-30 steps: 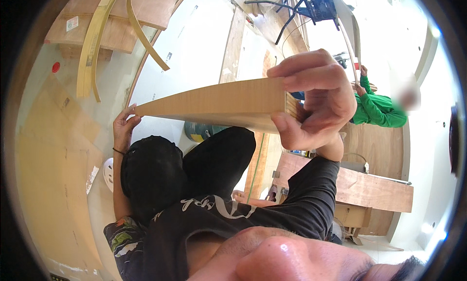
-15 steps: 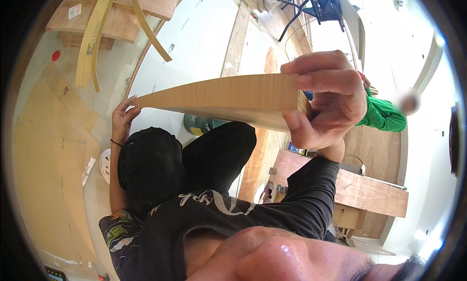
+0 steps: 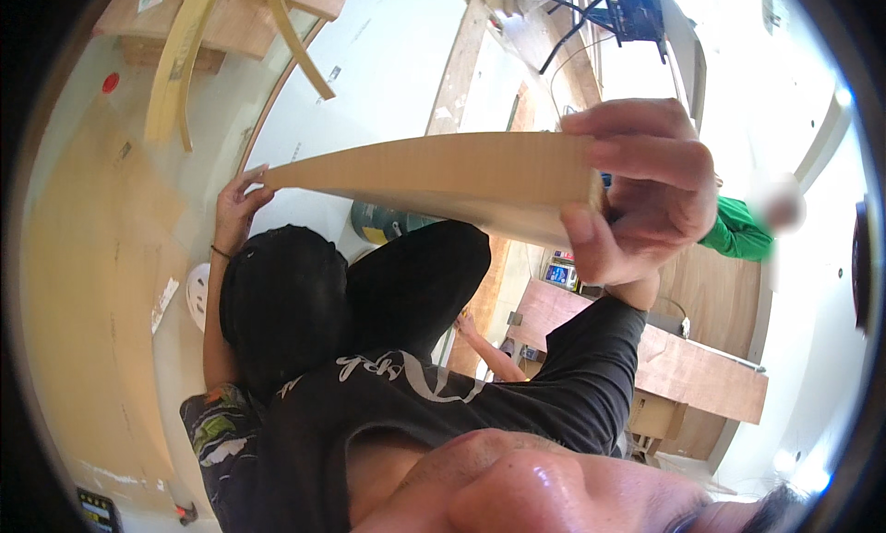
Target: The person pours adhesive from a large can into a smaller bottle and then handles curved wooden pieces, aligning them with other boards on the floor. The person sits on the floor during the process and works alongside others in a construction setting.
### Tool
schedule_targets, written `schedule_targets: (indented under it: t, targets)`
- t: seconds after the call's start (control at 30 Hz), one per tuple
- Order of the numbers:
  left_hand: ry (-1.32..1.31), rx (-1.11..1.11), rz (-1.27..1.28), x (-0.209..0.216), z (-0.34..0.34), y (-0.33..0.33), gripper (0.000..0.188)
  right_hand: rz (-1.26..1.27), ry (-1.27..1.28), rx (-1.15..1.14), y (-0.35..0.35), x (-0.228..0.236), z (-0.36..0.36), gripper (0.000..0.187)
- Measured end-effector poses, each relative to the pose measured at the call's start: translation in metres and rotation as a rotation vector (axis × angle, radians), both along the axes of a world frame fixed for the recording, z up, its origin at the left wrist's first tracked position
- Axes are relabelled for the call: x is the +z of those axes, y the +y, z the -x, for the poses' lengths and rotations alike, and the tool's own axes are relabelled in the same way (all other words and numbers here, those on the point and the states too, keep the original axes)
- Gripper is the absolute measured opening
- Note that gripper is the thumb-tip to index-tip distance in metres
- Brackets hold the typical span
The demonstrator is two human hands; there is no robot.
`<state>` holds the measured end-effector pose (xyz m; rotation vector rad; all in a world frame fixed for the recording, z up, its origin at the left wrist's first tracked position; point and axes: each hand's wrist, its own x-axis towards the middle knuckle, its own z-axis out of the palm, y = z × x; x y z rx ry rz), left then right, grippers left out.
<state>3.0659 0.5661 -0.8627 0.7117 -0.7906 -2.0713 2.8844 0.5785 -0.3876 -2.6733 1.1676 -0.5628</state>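
A long wood-grain board (image 3: 443, 168) is stretched across the view in front of me, its narrow edge turned up. My right hand (image 3: 651, 187) grips the near end, fingers over the top side and thumb beneath. At the far, left end, my left hand (image 3: 242, 203) pinches the board's tip between thumb and fingers. The board is raised above my bent knees. Its lower face is in shade and only partly seen.
A dark green bucket (image 3: 374, 221) stands behind my knee. Thin curved strips (image 3: 300, 39) lie at the upper left, by stacked plywood (image 3: 249, 30). A person in green (image 3: 743, 230) is at right; another person's forearm (image 3: 494, 353) shows below. A pinkish plank (image 3: 701, 371) lies lower right.
The board and my right hand have shifted slightly to the right in view; both hands keep their grip. Another person's forearm has appeared below the board. The person in green is now more hidden.
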Motion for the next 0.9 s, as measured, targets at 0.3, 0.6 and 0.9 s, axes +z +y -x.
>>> schedule_targets:
  t: [0.3,0.6,0.9]
  targets:
    - [0.066,0.020,-0.024,0.003,0.001,0.002,0.044,-0.005,-0.079,0.032,0.001,-0.005,-0.001,0.046]
    - [0.074,-0.010,-0.030,0.007,0.000,0.001,0.043,0.030,-0.082,-0.040,0.005,-0.007,0.001,0.045]
    - [0.042,-0.045,-0.042,0.009,-0.001,-0.001,0.045,-0.013,-0.028,-0.097,0.007,0.000,0.000,0.033]
